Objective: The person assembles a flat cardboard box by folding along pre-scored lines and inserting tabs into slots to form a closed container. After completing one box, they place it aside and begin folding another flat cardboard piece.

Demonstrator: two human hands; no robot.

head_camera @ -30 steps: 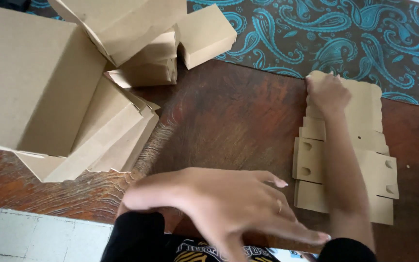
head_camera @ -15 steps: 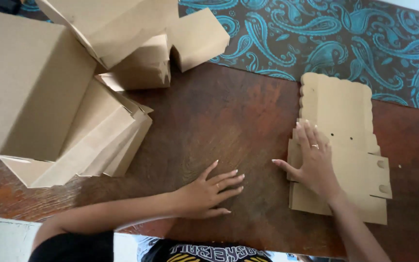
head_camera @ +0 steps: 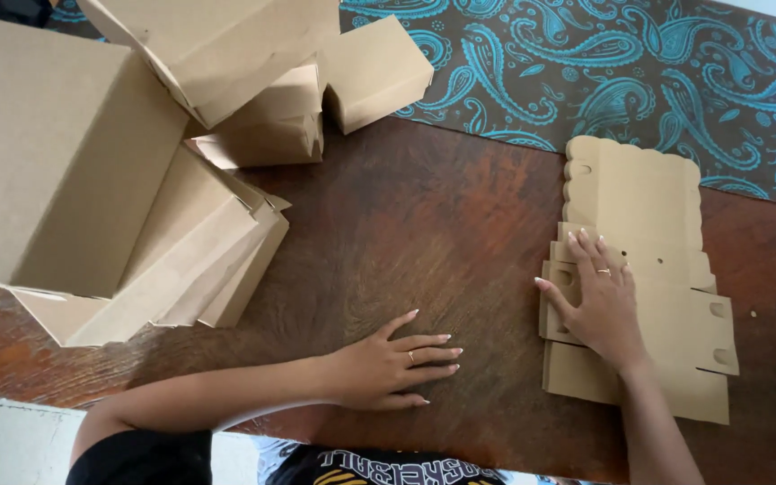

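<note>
Cardboard blanks [head_camera: 648,296] lie under the flat, open right hand [head_camera: 599,301]; left hand [head_camera: 392,368] rests open on wood.

Your right hand [head_camera: 599,301] lies flat, fingers spread, on the stack of flat cardboard blanks [head_camera: 639,269]. Your left hand [head_camera: 397,364] rests palm-down on the bare wooden table [head_camera: 424,224]. Folded cardboard boxes [head_camera: 154,162] far left.

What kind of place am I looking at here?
Probably a home table used for packing work: a dark brown wooden table beside a blue paisley-patterned cloth, folded brown cardboard boxes piled at one side, and flat die-cut cardboard box blanks stacked.
</note>
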